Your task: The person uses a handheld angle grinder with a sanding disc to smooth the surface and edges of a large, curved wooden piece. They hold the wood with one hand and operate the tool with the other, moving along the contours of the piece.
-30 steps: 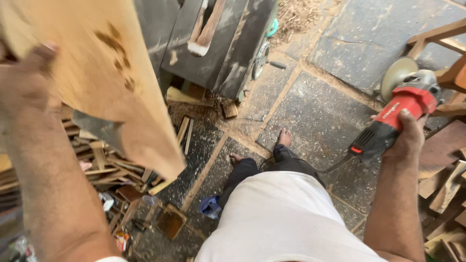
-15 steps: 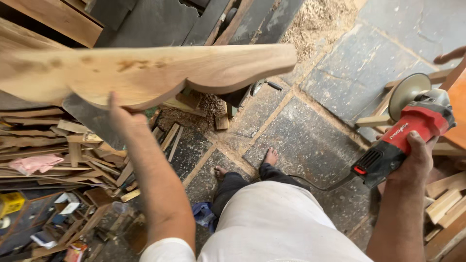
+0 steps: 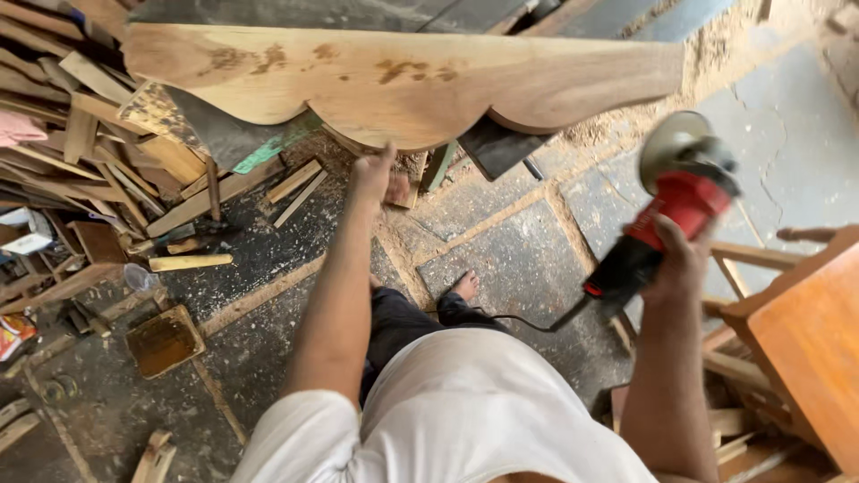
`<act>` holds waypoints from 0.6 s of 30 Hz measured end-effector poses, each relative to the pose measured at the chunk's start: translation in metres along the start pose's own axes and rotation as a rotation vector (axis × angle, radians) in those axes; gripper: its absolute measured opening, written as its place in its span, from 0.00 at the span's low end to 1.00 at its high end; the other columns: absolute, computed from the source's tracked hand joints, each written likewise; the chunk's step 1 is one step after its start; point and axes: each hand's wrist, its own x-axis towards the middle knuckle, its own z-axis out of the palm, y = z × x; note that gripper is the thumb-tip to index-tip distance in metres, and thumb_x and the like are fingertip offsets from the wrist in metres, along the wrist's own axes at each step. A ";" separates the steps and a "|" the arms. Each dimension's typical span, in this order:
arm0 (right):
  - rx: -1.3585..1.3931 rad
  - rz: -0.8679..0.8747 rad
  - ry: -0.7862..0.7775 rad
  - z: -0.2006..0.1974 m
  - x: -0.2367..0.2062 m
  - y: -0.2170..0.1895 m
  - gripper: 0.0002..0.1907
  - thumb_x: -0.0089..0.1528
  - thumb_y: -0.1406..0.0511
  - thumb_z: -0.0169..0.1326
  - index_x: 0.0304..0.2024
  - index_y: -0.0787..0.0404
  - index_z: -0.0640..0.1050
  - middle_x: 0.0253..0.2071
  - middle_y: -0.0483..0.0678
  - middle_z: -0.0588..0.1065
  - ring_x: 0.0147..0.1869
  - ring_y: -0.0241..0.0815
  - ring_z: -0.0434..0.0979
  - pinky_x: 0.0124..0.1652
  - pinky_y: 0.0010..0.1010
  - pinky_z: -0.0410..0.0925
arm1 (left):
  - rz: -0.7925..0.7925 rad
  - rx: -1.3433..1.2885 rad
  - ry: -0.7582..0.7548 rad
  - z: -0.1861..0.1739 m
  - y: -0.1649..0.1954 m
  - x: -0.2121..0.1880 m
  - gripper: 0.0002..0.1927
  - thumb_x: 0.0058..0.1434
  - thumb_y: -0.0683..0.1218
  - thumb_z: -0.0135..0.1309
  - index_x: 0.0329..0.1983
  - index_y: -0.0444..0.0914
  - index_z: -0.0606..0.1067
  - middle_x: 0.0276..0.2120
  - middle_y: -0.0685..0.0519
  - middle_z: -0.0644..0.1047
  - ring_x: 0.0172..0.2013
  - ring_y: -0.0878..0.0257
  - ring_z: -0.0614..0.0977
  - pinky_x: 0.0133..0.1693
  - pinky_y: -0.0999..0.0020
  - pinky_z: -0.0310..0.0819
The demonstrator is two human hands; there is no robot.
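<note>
My left hand [image 3: 371, 170] grips the lower scalloped edge of a long pale wooden board [image 3: 403, 80], held up flat and crosswise in front of me. My right hand [image 3: 677, 261] is closed around the black handle of a red angle grinder [image 3: 667, 201], its round disc pointing up and away, to the right of the board and clear of it. A black cord [image 3: 528, 320] trails from the grinder toward my legs. My bare foot [image 3: 463, 286] stands on the stone floor below.
A heap of wood offcuts [image 3: 98, 161] lies at the left, with a small square tin [image 3: 163, 340] on the floor. An orange wooden chair or frame [image 3: 805, 331] stands at the right. Sawdust [image 3: 716, 54] covers the paved floor beyond.
The board has swung from a tilted position to level and crosswise, further out in front. The grinder has risen and moved left, closer to the board's right end.
</note>
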 end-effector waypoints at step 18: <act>-0.306 0.269 -0.437 0.371 0.038 0.135 0.55 0.60 0.71 0.61 0.78 0.44 0.42 0.54 0.55 0.74 0.49 0.45 0.78 0.41 0.33 0.77 | 0.367 -0.476 -0.477 -0.002 0.018 -0.013 0.39 0.70 0.65 0.42 0.77 0.41 0.53 0.59 0.43 0.72 0.53 0.53 0.79 0.49 0.63 0.80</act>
